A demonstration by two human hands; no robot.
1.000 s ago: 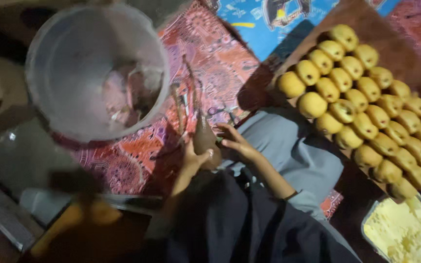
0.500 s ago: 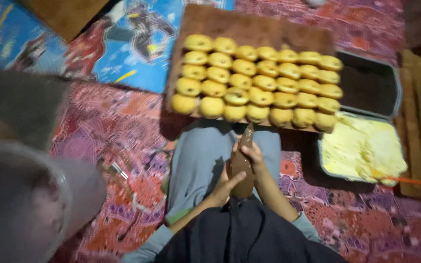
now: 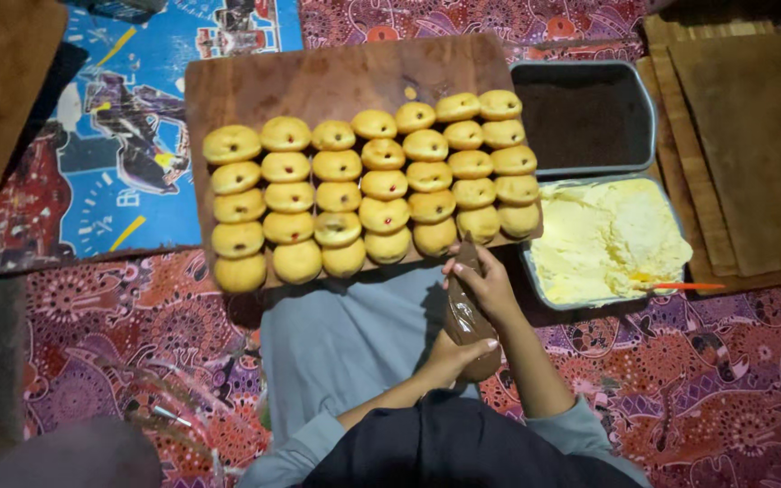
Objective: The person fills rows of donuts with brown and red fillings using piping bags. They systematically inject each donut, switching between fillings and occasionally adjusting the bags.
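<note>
Where buns crowd the board (image 3: 336,77), cream-filled tray (image 3: 607,237), brown-filled tray (image 3: 584,116).

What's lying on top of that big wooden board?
The wooden board carries rows of round golden buns, some showing a red dot. Its far strip is bare. The buns hide the wood beneath them, and what fills them cannot be seen.

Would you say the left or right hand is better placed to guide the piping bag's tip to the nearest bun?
Probably the right hand: it grips the piping bag near its tip, just below the nearest bun. The left hand holds the bag's bulging rear end, farther from the board.
</note>
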